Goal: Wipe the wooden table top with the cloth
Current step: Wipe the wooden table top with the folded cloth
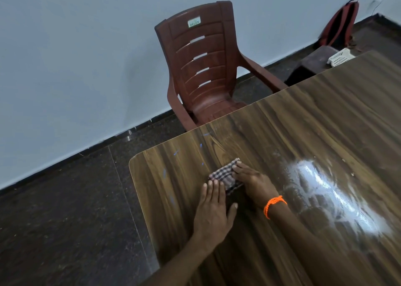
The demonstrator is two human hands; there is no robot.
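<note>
A small folded checked cloth [223, 175] lies on the wooden table top [314, 134] near its left corner. My right hand [253, 182], with an orange band at the wrist, lies flat on the cloth's right part, fingers straight and pressing it down. My left hand [213, 210] rests flat on the table just left of and below the cloth, its straight fingertips touching the cloth's near edge. Part of the cloth is hidden under my right hand.
A brown plastic armchair [201, 69] stands at the table's far edge. A red backpack [338, 23] leans on the wall at the back right, beside a dark stool [310, 65] and a white basket [340, 57]. Light glares off the table [325, 186]. Dark floor lies left.
</note>
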